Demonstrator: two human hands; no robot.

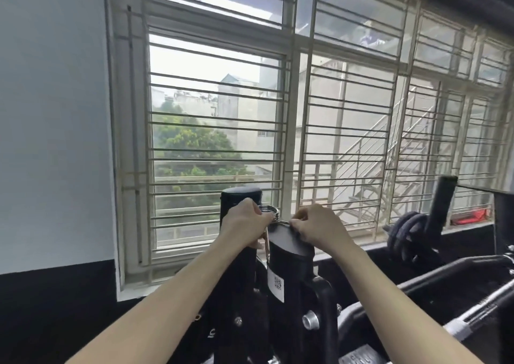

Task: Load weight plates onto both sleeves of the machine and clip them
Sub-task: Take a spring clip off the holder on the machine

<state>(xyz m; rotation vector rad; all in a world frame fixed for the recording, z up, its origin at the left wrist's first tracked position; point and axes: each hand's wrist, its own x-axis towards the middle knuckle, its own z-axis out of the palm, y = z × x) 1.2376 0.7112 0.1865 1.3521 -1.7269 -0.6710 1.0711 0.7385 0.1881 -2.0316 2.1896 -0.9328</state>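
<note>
A metal spring clip (269,212) is held up between both hands, above the black machine frame (289,269). My left hand (244,219) grips one of its handles; a chrome handle hangs down below that hand. My right hand (315,224) pinches the other handle. Behind my left hand stands a black upright post (240,197). Dark weight plates (409,234) sit on a far sleeve at the right, beside a black tilted bar (442,205). Whether the clip is around a sleeve cannot be told.
A barred window (278,113) fills the wall ahead, close behind the machine. Black machine arms (445,280) run across the lower right. A white wall (52,113) with a black lower band lies to the left.
</note>
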